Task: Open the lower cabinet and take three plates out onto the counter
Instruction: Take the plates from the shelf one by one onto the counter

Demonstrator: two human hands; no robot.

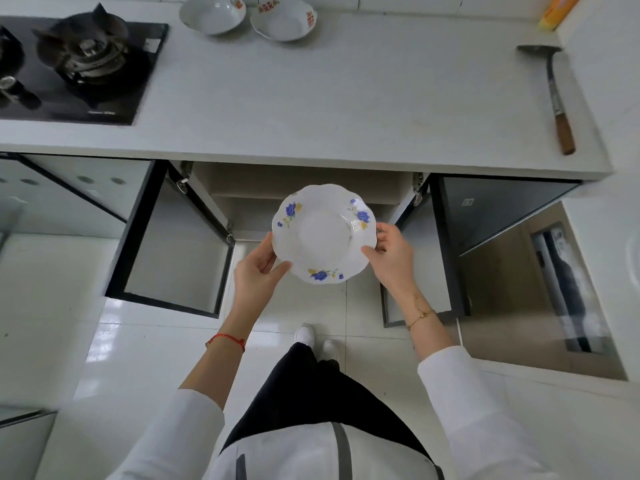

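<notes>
At the far left a black gas stove (pixel 79 67) is sitting set into the white counter (pixel 346 109). Below the counter's front edge, the left cabinet door (pixel 173 237) is standing swung wide open. The left hand (pixel 258 268) is gripping the left rim of a white plate (pixel 323 233) with blue flowers, thumb over the top edge and the fingers curled beneath it. The plate is being held level in the air in front of the open lower cabinet (pixel 304 192), below counter height and above the floor. Two white bowls (pixel 249 17) are sitting side by side at the back of the counter, almost touching. The right hand (pixel 393 254) is pinching the plate's right rim, fingers closed on the edge. The right cabinet door (pixel 422 258) is hanging open too. Farther right, a spatula (pixel 554 95) with a wooden handle is lying on the counter.
</notes>
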